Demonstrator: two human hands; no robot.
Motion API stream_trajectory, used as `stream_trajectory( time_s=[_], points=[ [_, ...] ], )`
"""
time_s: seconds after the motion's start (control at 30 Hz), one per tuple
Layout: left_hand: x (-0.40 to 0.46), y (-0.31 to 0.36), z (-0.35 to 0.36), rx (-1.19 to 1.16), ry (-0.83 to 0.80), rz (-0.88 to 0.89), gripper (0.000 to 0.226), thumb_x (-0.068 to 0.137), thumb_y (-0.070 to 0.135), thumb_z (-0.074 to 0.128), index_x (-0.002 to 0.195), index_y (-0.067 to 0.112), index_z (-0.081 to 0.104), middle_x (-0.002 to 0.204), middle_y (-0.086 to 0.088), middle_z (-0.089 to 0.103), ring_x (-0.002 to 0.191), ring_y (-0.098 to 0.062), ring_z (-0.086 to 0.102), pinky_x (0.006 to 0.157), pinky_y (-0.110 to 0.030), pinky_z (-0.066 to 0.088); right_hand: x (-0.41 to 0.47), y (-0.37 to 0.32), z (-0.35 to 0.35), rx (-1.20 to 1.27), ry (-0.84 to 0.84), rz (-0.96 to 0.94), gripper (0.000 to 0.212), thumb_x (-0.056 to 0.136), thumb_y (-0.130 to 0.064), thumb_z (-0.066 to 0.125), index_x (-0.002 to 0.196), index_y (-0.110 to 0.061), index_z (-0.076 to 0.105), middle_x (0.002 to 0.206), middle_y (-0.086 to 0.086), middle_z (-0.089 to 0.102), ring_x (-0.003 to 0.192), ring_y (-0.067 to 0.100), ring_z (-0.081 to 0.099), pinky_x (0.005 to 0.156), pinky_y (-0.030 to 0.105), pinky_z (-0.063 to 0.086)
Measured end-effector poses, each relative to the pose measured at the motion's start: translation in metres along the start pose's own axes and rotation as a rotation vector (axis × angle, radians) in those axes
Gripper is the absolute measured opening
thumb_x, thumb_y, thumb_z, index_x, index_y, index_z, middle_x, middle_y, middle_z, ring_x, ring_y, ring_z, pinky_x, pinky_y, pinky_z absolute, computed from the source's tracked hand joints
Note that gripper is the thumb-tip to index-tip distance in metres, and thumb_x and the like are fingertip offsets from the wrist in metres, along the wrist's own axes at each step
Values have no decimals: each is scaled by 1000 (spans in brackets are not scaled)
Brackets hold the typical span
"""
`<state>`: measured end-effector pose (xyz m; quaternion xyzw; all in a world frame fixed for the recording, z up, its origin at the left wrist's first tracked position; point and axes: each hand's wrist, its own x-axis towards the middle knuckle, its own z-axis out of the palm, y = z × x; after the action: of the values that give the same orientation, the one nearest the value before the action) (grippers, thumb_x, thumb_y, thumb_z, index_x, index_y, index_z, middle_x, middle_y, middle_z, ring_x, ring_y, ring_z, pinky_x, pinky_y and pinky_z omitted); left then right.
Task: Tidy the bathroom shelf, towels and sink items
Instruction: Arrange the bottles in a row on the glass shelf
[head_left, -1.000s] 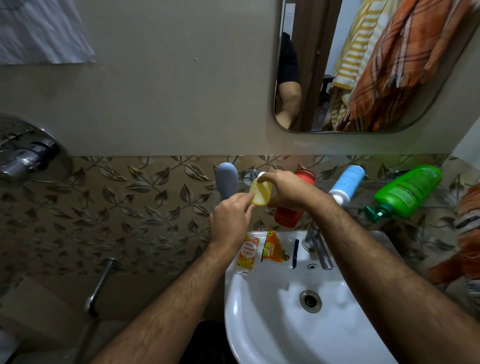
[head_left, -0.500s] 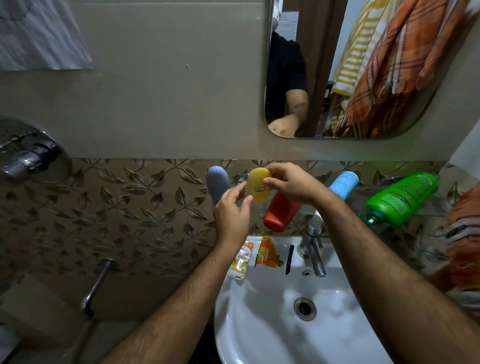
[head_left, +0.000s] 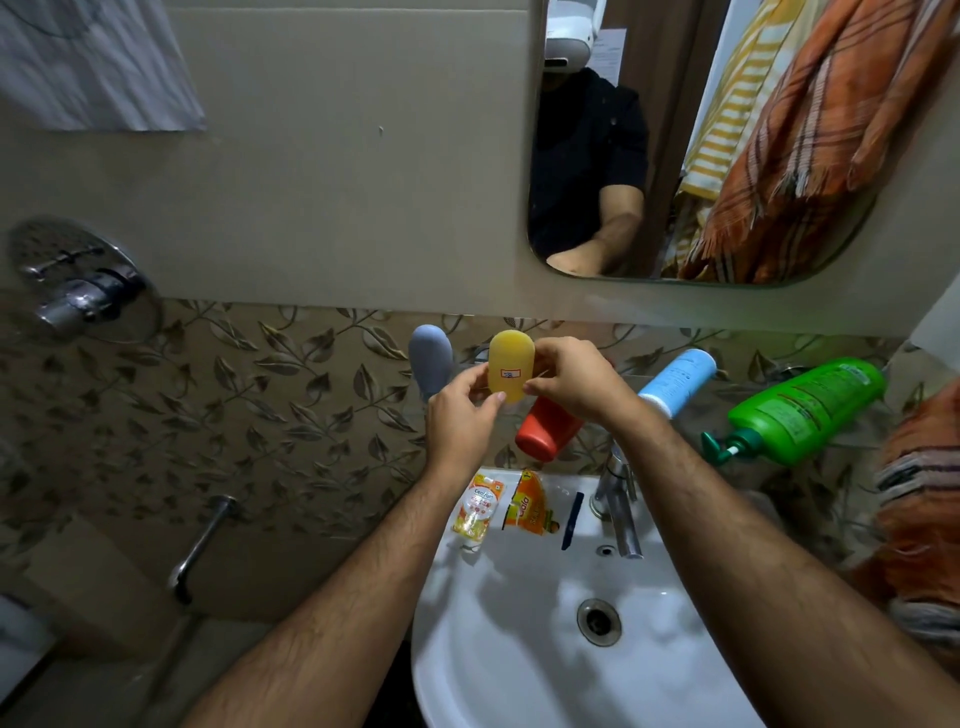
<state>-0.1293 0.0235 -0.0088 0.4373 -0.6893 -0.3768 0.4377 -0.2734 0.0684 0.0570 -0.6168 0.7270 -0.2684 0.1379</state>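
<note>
A small yellow bottle (head_left: 511, 364) with a white label stands upright in the air above the sink. My left hand (head_left: 460, 421) pinches its lower left side and my right hand (head_left: 566, 379) pinches its right side. Behind them a glass shelf (head_left: 852, 441) carries a grey bottle (head_left: 430, 358), a red bottle (head_left: 545, 431), a white-and-blue bottle (head_left: 675, 382) and a green pump bottle (head_left: 800, 410), all leaning. The red bottle is partly hidden by my right hand.
On the white sink (head_left: 519, 649) rim lie two sachets (head_left: 475, 512) (head_left: 530, 509) and a dark blue razor (head_left: 571, 519), beside the chrome tap (head_left: 618, 504). An orange towel (head_left: 919, 499) hangs at right. A mirror (head_left: 779, 156) is above, a shower valve (head_left: 83, 291) far left.
Both hands have raised the yellow bottle and turned it upright so its label faces me. The camera view has tilted up, showing more of the mirror.
</note>
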Motion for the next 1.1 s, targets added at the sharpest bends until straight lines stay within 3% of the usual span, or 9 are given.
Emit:
stream_trajectory(
  time_s=[0.17,0.43,0.63,0.73,0.77,0.83,0.93,1.0,1.1],
  points=[
    [-1,4,-1,45,36,-6,39,90,15,65,129,16,60,115,0,70,103,-7,62,90,-29,53,1,-3,5,14,28,-23,40,88,-17,70,128,-15,61,119,4,69,98,11,59,84,25,43],
    [-5,6,2,36,66,-60,40,91,15,64,131,17,58,118,0,68,105,-6,62,84,-22,50,4,-5,10,9,35,-16,39,89,-16,69,127,-13,61,119,5,69,108,18,64,90,29,46],
    [-10,0,1,-84,55,-67,47,89,11,67,135,17,55,122,0,67,107,-2,62,88,-18,52,4,-3,12,19,45,-7,39,89,-16,69,128,-14,61,120,4,69,109,17,64,88,26,45],
    [-22,-8,-1,-77,96,10,45,89,8,65,133,16,57,122,-1,66,105,-2,62,83,-6,49,0,-1,10,16,81,3,44,88,-12,69,131,-15,58,121,4,68,110,17,63,91,28,46],
    [-27,-11,-2,-37,116,64,43,89,7,64,131,15,59,121,-1,65,104,-2,61,82,-6,49,-3,-1,7,14,111,2,45,88,-10,68,132,-16,57,122,4,68,111,16,63,93,28,47],
    [-34,-17,-5,67,100,203,40,88,3,64,126,13,62,118,-1,65,103,-6,61,86,-20,55,-8,-1,1,-16,176,3,47,88,-3,64,132,-17,57,126,3,66,115,16,61,97,30,47],
    [-36,-29,-4,220,-117,347,54,80,1,69,131,17,58,126,-1,59,112,-17,58,92,-41,53,-18,-1,-9,-166,214,4,45,84,3,58,126,-15,62,126,5,65,117,22,58,98,33,45],
    [-35,-33,-2,312,-221,373,68,75,3,72,138,21,51,132,1,53,120,-19,52,98,-41,49,-23,3,-12,-268,194,20,40,84,1,60,121,-13,65,122,8,64,114,27,57,97,37,45],
    [-33,-32,4,369,-227,437,75,72,10,78,140,22,48,134,1,49,121,-20,50,98,-35,46,-28,10,-8,-317,148,6,37,82,-5,66,118,-13,65,119,11,62,111,31,58,94,39,46]
  ],
)
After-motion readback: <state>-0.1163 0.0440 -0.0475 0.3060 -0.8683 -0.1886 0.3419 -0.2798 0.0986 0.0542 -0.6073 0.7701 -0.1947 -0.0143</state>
